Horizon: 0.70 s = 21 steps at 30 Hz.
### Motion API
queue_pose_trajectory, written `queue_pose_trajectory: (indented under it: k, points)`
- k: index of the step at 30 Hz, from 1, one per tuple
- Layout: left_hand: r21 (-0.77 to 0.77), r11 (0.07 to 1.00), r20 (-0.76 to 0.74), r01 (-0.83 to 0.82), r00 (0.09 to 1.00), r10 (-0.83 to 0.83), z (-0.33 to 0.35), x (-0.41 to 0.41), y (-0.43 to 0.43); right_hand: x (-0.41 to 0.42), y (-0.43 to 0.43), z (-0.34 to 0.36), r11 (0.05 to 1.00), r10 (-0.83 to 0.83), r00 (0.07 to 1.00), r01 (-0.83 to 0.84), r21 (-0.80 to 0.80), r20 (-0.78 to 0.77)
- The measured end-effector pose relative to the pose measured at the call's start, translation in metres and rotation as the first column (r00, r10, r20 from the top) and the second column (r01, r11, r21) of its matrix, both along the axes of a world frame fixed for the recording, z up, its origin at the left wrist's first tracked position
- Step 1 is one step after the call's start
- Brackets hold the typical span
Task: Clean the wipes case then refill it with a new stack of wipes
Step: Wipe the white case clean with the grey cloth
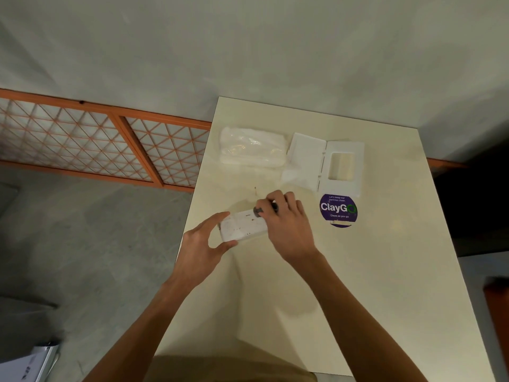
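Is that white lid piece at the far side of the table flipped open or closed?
Open. The lid piece lies flat on the table, its flap swung out to the left of the frame, so the rectangular opening shows uncovered.

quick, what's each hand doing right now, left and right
Left hand: closed around the end of the speckled white rectangular plastic case tray, steadying it on the table.
Right hand: closed on a small dark brush-like tool, pressed against the tray.

- A wipes pack (252, 146) is lying at the table's (371, 271) far end, with the opened lid (325, 161) just to its right.
- A round sticker (338, 210) is sitting just before the lid.
- The case base (242, 226) is lying nearer, left of the sticker, between the left hand (202, 250) and the right hand (287, 220).
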<state>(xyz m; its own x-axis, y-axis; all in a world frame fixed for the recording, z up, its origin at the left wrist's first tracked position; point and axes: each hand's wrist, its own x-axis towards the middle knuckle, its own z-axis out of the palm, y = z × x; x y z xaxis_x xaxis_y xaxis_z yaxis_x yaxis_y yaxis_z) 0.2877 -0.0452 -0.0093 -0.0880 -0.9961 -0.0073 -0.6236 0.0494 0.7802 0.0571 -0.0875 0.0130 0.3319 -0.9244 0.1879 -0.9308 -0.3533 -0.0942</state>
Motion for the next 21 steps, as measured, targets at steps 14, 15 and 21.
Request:
queue_pose_trajectory:
  k: [14,15,21]
  points:
    - [-0.013,1.000,0.027,-0.022,0.999,0.022,0.004,-0.002,-0.001,-0.088,-0.014,0.005,0.964,-0.264,0.945,0.261,0.043,0.191]
    - [-0.009,1.000,0.028,-0.024,0.999,0.024,0.005,-0.002,-0.001,-0.085,-0.012,0.007,0.961,-0.273,0.927,0.275,0.029,0.257]
    - [0.011,1.000,0.013,-0.020,1.000,0.020,0.002,-0.001,-0.001,-0.050,0.006,-0.013,0.949,-0.313,0.889,0.282,0.140,0.333]
